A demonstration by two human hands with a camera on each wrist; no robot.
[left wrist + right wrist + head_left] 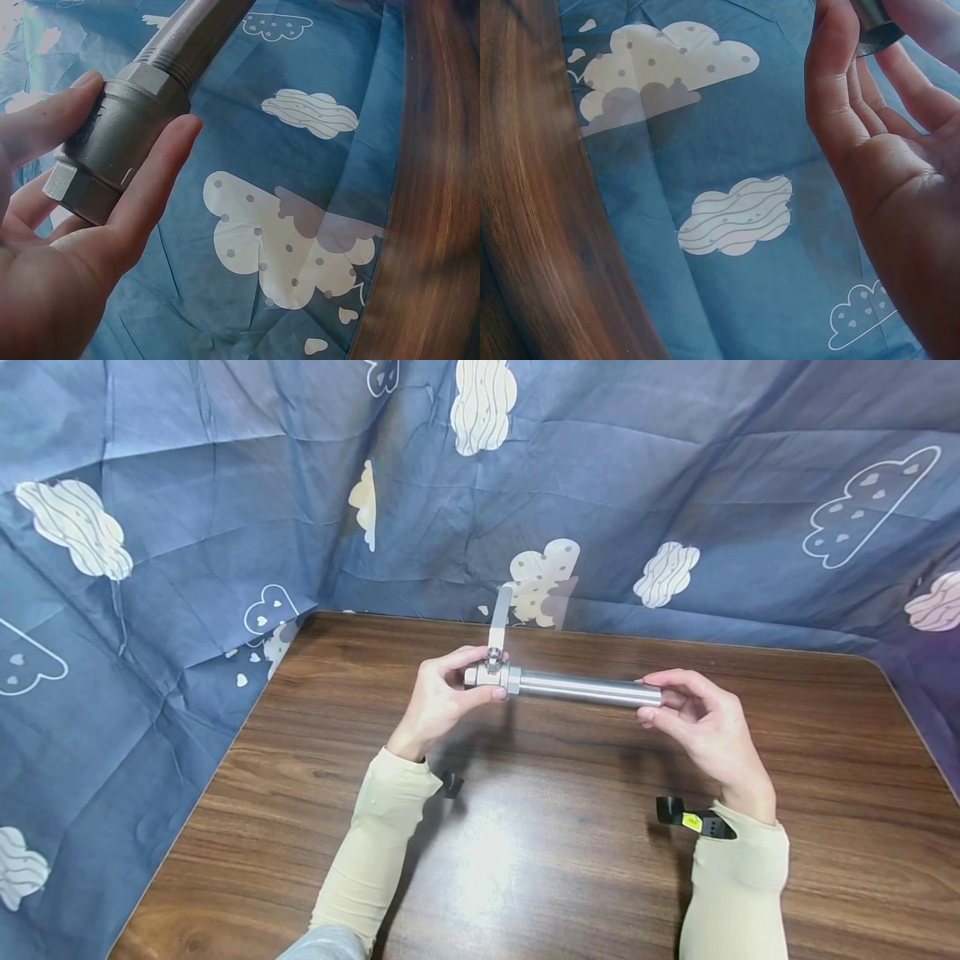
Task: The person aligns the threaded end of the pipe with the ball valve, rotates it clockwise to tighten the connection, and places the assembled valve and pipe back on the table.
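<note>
- The left hand (pixel 435 700) pinched the valve (pixel 492 677).
- The right hand (pixel 716 731) pinched the far end of the pipe (pixel 588 687), joined to the valve above the bench (pixel 585 860).
- A slackened grip could have let the smooth pipe drop.

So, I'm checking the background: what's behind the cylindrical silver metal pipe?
In the head view, brown wood-grain tabletop, then blue cloud-print fabric. The strip the pipe itself covers cannot be seen.
</note>
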